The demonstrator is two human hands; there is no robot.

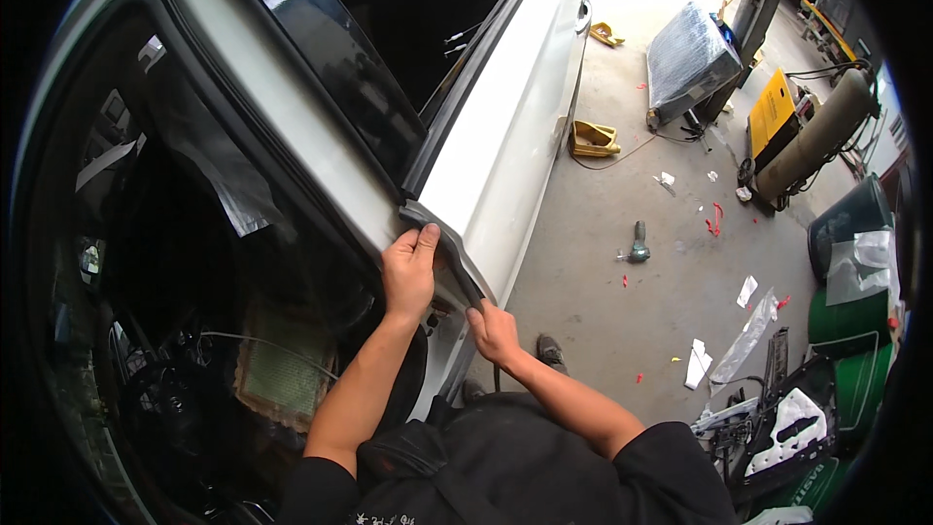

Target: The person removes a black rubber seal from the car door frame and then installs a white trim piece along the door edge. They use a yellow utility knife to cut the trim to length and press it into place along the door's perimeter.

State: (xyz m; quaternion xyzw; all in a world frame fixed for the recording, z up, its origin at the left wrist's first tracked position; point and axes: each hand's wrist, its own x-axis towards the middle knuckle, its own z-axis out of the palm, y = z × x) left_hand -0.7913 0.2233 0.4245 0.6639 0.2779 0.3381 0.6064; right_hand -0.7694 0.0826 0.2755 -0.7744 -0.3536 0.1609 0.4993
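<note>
On my feed, the left hand [409, 274] and right hand [497, 333] grip a black rubbery strip [454, 255] (edging a white car door [501, 136]).

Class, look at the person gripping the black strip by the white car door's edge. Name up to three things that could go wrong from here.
1. The black strip bends between the left hand and the right hand, so uneven pulling might kink or tear it.
2. Both hands work close to the edge of the white door; if it swung, fingers could be pinched.
3. A green handheld tool lies on the floor; a careless step rightward might cause a trip.
</note>
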